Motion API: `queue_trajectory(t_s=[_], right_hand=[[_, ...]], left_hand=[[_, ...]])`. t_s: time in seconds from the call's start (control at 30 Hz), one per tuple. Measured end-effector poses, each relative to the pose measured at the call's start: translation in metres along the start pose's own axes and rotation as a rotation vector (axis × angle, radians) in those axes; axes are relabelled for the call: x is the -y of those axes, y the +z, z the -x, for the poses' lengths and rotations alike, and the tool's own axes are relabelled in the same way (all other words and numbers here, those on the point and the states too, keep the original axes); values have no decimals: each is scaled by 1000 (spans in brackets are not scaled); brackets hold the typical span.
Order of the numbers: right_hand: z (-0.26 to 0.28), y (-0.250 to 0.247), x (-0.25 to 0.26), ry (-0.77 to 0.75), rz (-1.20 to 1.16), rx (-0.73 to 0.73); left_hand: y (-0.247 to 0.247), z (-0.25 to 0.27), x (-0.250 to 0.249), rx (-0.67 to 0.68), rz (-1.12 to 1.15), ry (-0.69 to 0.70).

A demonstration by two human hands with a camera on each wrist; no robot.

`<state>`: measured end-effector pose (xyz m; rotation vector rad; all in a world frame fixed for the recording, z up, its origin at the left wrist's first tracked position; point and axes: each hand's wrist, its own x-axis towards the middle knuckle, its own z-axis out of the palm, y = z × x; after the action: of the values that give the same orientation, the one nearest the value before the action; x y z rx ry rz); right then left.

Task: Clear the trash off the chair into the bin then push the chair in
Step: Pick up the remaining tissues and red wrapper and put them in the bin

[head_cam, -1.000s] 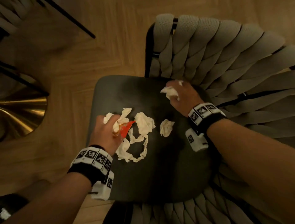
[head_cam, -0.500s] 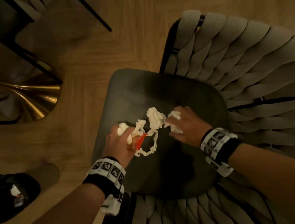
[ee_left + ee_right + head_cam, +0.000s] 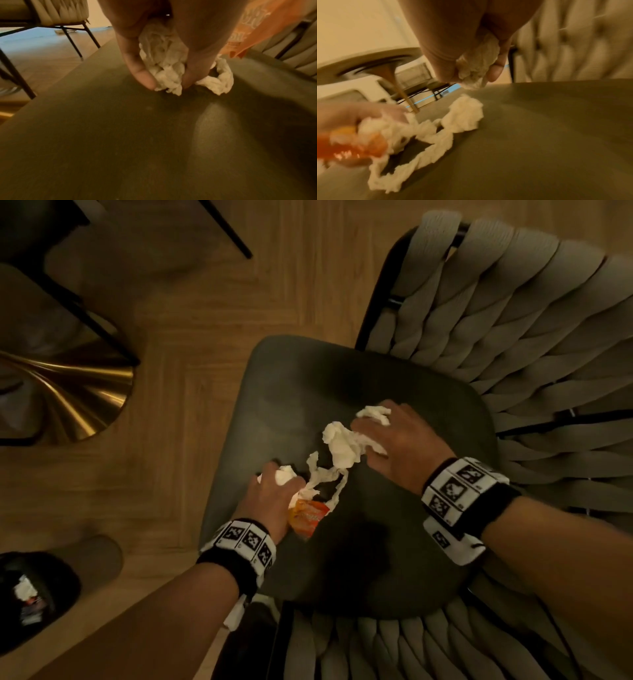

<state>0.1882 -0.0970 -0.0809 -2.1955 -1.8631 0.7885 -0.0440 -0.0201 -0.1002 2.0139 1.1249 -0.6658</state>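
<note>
Trash lies gathered near the middle of the chair's dark seat cushion (image 3: 404, 542), a little toward its left edge. The left hand (image 3: 270, 501) has its fingers curled round a crumpled white tissue wad (image 3: 164, 65), fingertips down on the cushion, and an orange snack wrapper (image 3: 308, 517) is caught in the same grasp, sticking out on the palm side. From that wad a long twisted strip of tissue (image 3: 329, 477) trails in a loop over the seat to a larger crumpled tissue (image 3: 342, 446) lying on the cushion. The right hand (image 3: 400, 440) is clenched round a second small tissue ball (image 3: 479, 63), held just above the seat, and in the head view its fingers touch the larger crumpled tissue. The chair's woven strap back (image 3: 513, 330) curves round the far and right edges of the seat. On the wooden floor (image 3: 239, 313) to the left, a black bin (image 3: 37, 611) sits by the lower left corner of the view with some white and dark trash inside; a brass table base (image 3: 68, 392) stands farther up
</note>
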Motion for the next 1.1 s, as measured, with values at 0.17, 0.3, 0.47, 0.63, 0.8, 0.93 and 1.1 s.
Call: queue_trajectory(t_s=[0.17, 0.3, 0.47, 0.63, 0.8, 0.93, 1.1], right_hand=[[-32, 27, 27, 3, 267, 401], [-47, 34, 26, 5, 316, 413], [-40, 4, 36, 168, 6, 236], [11, -47, 69, 445, -338, 70], [26, -82, 160, 329, -477, 40], [5, -92, 277, 185, -518, 66], [-18, -58, 434, 106, -597, 193]], left_hand=[[0, 29, 13, -93, 104, 68], [-3, 53, 29, -174, 201, 75], [-27, 85, 48, -243, 424, 60], [-64, 134, 62, -239, 602, 80], [-108, 209, 93, -266, 845, 23], [-141, 287, 164, -432, 1038, -4], [-156, 377, 315, -556, 999, -107]])
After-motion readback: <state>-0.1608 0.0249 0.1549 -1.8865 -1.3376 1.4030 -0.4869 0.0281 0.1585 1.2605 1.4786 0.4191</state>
